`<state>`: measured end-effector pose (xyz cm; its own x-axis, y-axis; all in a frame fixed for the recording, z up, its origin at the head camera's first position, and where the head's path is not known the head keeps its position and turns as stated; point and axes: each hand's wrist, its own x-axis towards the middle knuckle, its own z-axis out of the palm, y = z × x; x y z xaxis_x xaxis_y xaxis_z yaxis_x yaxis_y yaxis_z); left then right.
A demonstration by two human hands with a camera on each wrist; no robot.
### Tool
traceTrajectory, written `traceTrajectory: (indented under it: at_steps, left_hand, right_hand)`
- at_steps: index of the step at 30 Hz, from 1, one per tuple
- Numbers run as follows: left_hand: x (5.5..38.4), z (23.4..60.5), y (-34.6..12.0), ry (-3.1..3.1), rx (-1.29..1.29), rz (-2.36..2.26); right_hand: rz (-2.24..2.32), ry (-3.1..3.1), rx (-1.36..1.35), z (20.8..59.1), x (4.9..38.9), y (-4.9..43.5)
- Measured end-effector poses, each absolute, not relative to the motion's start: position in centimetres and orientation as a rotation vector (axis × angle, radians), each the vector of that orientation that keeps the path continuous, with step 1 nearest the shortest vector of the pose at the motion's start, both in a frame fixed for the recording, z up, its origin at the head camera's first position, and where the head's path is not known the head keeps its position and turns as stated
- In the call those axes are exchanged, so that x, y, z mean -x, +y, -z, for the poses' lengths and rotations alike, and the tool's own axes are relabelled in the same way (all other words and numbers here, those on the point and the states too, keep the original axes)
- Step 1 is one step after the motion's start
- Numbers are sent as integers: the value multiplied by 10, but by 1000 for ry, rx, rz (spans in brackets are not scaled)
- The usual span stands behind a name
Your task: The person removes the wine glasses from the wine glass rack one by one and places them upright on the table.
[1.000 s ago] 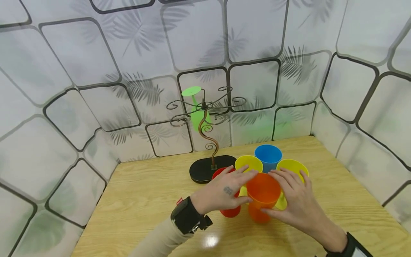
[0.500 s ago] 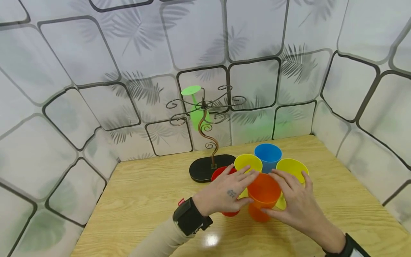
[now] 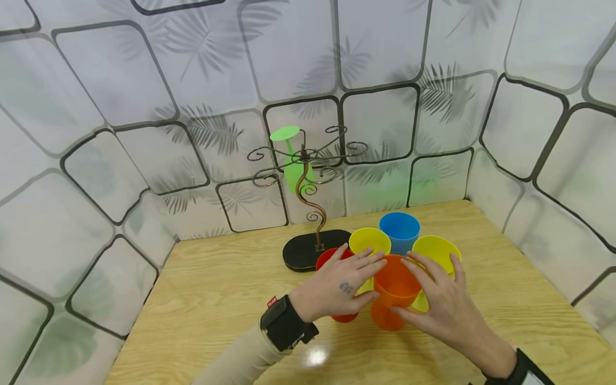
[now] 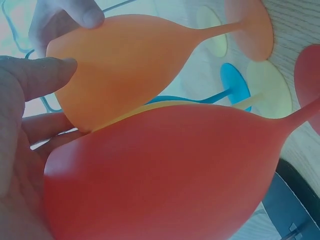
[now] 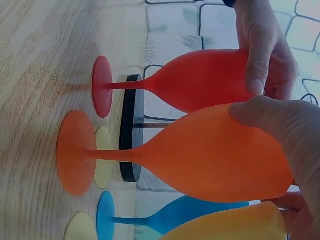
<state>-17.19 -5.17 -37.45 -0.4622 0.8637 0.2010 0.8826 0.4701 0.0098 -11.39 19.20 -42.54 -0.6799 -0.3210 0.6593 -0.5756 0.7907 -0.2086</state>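
Note:
An orange plastic wine glass stands upright between both hands. My right hand grips its bowl from the right; in the right wrist view the thumb lies along one side, with fingers on the other. My left hand reaches over a red wine glass, its fingers fairly straight and its thumb by the orange bowl; firm contact there is hard to judge. Behind stand a yellow wine glass, a blue one and another yellow one beside my right fingers.
A metal glass rack with curled arms stands on a black oval base behind the glasses. A green wine glass hangs upside down from it. Patterned cloth walls border the wooden table at the back and sides.
The orange wine glass has shifted slightly away from me. Its rim now sits a little further from my left thumb. Both hands otherwise stay almost in place.

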Motion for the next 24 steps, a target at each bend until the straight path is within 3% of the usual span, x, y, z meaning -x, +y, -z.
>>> traceTrajectory:
  at_steps: [24]
  left_hand:
    - [174, 375, -53, -2569, 1524, 232]
  right_hand:
    - [-499, -2340, -820, 424, 120, 195]
